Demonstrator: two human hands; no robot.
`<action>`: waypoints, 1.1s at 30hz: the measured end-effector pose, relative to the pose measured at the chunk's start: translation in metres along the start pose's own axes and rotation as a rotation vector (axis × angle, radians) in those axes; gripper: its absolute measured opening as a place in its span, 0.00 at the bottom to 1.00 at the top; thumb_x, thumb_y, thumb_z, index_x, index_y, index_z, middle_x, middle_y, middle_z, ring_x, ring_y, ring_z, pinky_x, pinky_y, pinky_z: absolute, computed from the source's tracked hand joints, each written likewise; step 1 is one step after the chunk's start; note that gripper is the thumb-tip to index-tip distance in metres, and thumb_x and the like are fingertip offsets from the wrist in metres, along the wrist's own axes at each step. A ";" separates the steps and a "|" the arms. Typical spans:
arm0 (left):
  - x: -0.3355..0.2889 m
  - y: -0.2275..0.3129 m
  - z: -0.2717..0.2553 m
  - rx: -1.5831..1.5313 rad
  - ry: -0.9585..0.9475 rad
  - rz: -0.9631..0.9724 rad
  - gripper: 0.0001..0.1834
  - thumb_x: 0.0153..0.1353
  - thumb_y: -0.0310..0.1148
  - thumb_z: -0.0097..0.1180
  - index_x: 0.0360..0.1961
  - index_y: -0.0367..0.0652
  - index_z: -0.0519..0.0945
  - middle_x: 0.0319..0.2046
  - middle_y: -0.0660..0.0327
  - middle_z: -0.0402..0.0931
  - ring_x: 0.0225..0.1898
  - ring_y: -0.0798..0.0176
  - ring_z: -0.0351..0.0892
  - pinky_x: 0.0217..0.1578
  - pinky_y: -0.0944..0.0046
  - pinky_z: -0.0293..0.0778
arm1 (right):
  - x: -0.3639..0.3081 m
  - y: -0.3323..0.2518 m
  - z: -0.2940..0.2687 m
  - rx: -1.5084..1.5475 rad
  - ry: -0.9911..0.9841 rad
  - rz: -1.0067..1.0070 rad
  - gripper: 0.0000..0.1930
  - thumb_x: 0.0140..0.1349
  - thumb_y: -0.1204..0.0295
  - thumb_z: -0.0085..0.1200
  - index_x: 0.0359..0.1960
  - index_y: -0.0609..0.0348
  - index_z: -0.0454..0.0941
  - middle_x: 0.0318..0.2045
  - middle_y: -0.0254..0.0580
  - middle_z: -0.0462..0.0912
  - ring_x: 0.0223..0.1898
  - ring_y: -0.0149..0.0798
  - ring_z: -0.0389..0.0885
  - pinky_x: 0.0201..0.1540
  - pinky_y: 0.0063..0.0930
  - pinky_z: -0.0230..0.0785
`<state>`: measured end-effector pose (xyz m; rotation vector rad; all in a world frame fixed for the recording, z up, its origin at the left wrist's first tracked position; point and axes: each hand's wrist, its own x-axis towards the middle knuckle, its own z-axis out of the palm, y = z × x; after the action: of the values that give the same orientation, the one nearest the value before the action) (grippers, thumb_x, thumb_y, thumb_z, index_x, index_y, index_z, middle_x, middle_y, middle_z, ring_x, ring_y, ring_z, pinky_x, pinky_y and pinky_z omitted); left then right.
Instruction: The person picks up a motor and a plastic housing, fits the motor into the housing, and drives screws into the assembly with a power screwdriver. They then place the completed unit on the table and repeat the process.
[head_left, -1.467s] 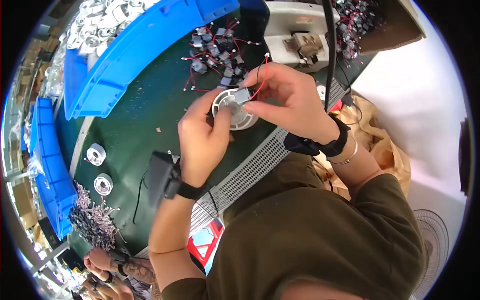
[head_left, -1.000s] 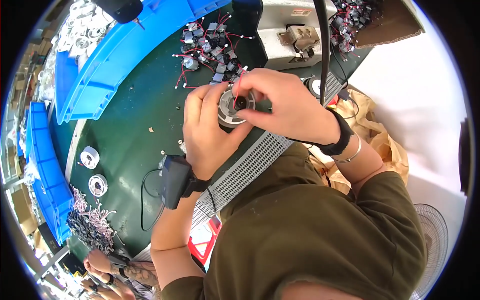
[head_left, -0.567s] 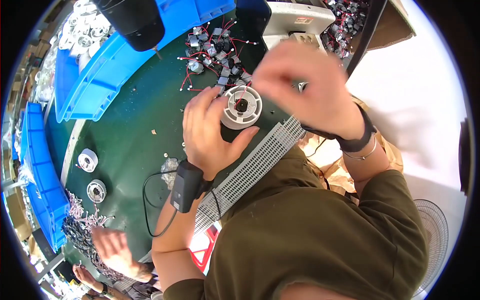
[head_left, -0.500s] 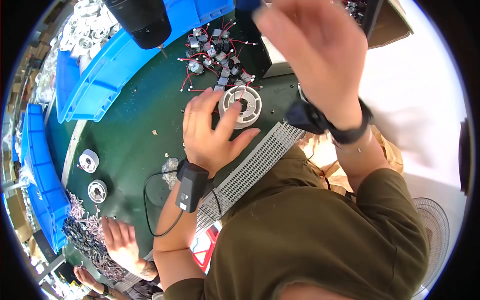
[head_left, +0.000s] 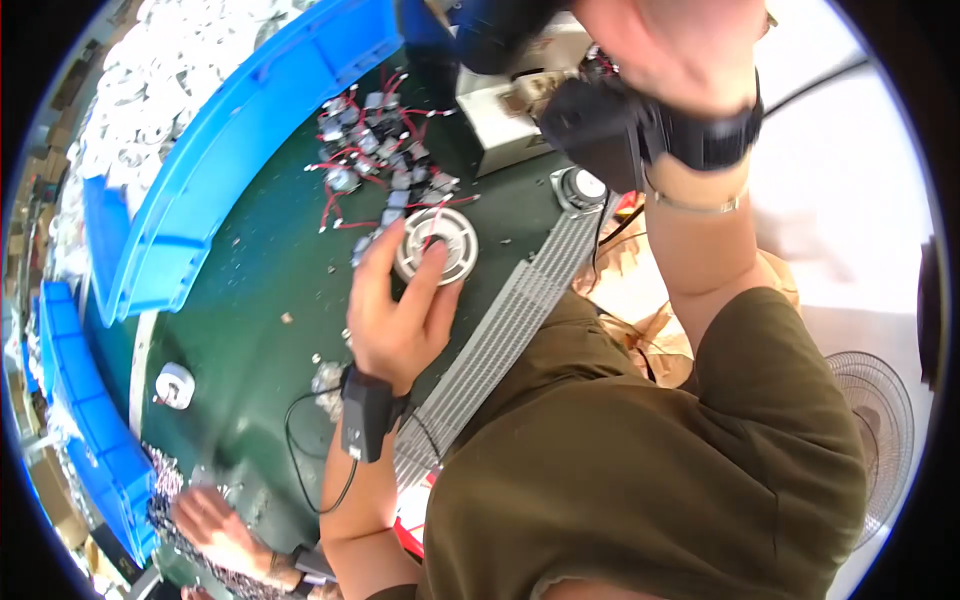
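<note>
My left hand grips a round white plastic housing on the green table. One fingertip reaches over its centre, where a red wire shows. Up at the top edge, my right hand is smeared by motion and partly cut off. Against it is a black electric screwdriver, also blurred; the fingers seem closed around it, though the grip itself is mostly out of view. Just beyond the housing lies a pile of small grey motors with red wires.
Blue bins stand along the left, the far one beside many white parts. A perforated metal strip runs along the near edge. An open white box stands at the back. A co-worker's hand is at lower left, near another white housing.
The screwdriver, which hung over the blue bin, is now over at my right hand. The view has shifted, and my left hand stays at the housing with its fingers drawn in closer.
</note>
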<state>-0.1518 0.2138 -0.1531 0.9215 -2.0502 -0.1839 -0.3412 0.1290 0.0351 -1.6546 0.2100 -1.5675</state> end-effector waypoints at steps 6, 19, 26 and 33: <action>-0.005 -0.004 0.000 -0.005 0.009 -0.014 0.22 0.42 0.25 0.66 0.43 0.42 0.79 0.49 0.44 0.70 0.45 0.45 0.74 0.43 0.57 0.73 | -0.053 0.020 -0.044 0.049 0.252 -0.015 0.21 0.49 0.83 0.55 0.47 0.68 0.66 0.22 0.40 0.76 0.20 0.33 0.75 0.26 0.24 0.69; -0.006 -0.007 0.004 -0.001 0.023 0.016 0.23 0.42 0.25 0.65 0.44 0.42 0.79 0.50 0.43 0.68 0.46 0.46 0.73 0.43 0.56 0.73 | -0.069 0.033 -0.066 -0.027 0.237 -0.094 0.22 0.50 0.82 0.56 0.48 0.69 0.66 0.22 0.41 0.77 0.21 0.32 0.75 0.27 0.24 0.68; -0.006 -0.006 0.004 0.002 0.025 0.010 0.23 0.41 0.24 0.66 0.43 0.43 0.79 0.50 0.44 0.69 0.46 0.47 0.73 0.43 0.56 0.73 | -0.076 0.019 -0.052 -0.236 0.436 0.143 0.22 0.50 0.82 0.57 0.48 0.70 0.65 0.21 0.41 0.76 0.20 0.32 0.74 0.26 0.23 0.67; -0.005 -0.005 0.001 -0.012 0.024 0.001 0.23 0.40 0.25 0.67 0.42 0.43 0.79 0.49 0.45 0.69 0.46 0.46 0.73 0.42 0.56 0.73 | -0.075 0.036 -0.064 0.108 0.176 -0.099 0.23 0.50 0.82 0.54 0.49 0.69 0.63 0.20 0.42 0.75 0.20 0.33 0.74 0.26 0.24 0.66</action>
<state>-0.1477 0.2131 -0.1592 0.9109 -2.0254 -0.1830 -0.3994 0.1242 -0.0527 -1.4641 0.1347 -1.7699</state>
